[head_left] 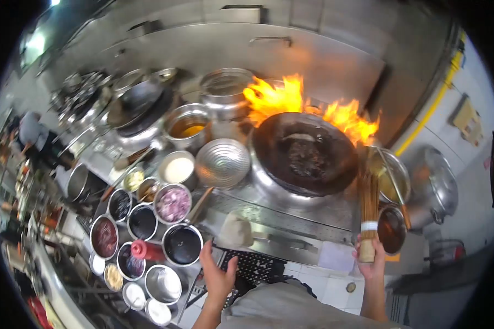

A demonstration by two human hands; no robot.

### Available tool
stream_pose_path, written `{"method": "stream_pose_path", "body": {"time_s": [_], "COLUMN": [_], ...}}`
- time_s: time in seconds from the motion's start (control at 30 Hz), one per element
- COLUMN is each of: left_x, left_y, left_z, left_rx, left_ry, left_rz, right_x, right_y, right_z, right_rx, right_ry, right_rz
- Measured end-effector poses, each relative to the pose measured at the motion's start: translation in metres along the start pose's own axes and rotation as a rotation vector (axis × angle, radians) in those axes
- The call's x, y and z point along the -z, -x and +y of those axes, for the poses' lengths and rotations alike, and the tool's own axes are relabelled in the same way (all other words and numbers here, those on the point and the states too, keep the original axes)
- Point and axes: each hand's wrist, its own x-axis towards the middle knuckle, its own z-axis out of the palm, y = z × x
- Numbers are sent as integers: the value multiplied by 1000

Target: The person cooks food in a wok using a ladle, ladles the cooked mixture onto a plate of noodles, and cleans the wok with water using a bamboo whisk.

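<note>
My right hand [372, 256] is closed around the pale handle of a bamboo wok brush [369, 205], whose bristles point up beside the wok's right side. A large dark wok [307, 156] sits on the burner, with a little liquid in its bottom and tall flames [280, 97] behind its rim. My left hand [218, 274] is raised with thumb and fingers apart and nothing in it. Nearest to it is a pot of dark sauce [182, 245]. A folded cloth [236, 230] lies on the steel counter [291, 211] above that hand.
Metal pots of sauces, chopped purple onion [173, 204] and a red squeeze bottle [147, 250] crowd the left. Behind them stand a perforated strainer [223, 163], an oil pot [187, 127] and another wok [140, 107]. Bowls and a large lid [433, 183] are at right. A person [38, 137] stands far left.
</note>
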Motion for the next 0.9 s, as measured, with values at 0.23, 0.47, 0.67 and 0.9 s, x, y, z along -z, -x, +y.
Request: {"method": "stream_pose_path", "body": {"time_s": [0.23, 0.47, 0.67, 0.9], "left_x": [22, 59, 150, 127], "left_y": [0, 22, 81, 82], "left_z": [0, 23, 17, 26], "left_rx": [45, 68, 344, 263], "left_ry": [98, 88, -247, -172], "left_rz": [1, 77, 207, 158], "right_x": [-107, -228, -218, -209], "right_y": [-129, -292, -319, -306], "right_z": [-82, -22, -55, -68], "right_rx": [266, 356, 409, 491], "right_ry": [1230, 2228, 2443, 2547], "right_rz": [-191, -260, -488, -523]}}
